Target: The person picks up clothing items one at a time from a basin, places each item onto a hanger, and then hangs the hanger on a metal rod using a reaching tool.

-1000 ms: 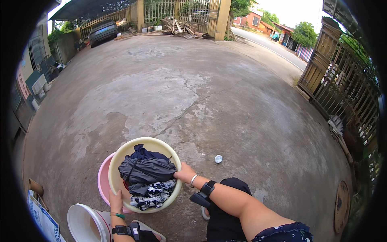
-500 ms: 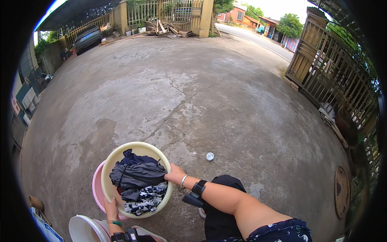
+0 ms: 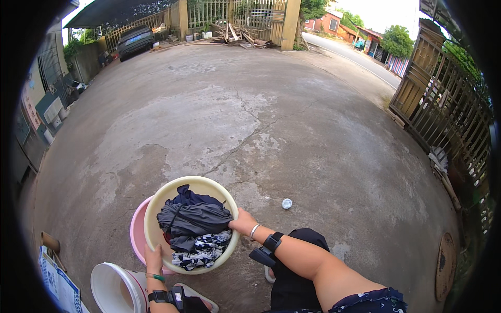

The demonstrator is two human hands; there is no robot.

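Observation:
A cream plastic basin [image 3: 180, 190] is full of dark grey clothes [image 3: 193, 219] and a black-and-white patterned garment [image 3: 201, 253]. It rests over a pink basin [image 3: 136, 235]. My right hand [image 3: 241, 223] grips the cream basin's right rim; a bracelet and a black wrist strap are on that arm. My left hand [image 3: 154, 259] grips the near left rim, with a green band and a black strap at the wrist.
A white bucket [image 3: 116, 289] stands at my lower left, beside a patterned mat [image 3: 55, 281]. A small white cap [image 3: 286, 203] lies on the cracked concrete yard. A wooden fence and gate [image 3: 443, 104] run along the right; a parked car [image 3: 134, 40] is far left.
The view has shifted, so the basin sits slightly right and higher in the picture. Both hands keep their grip on the cream basin's rim.

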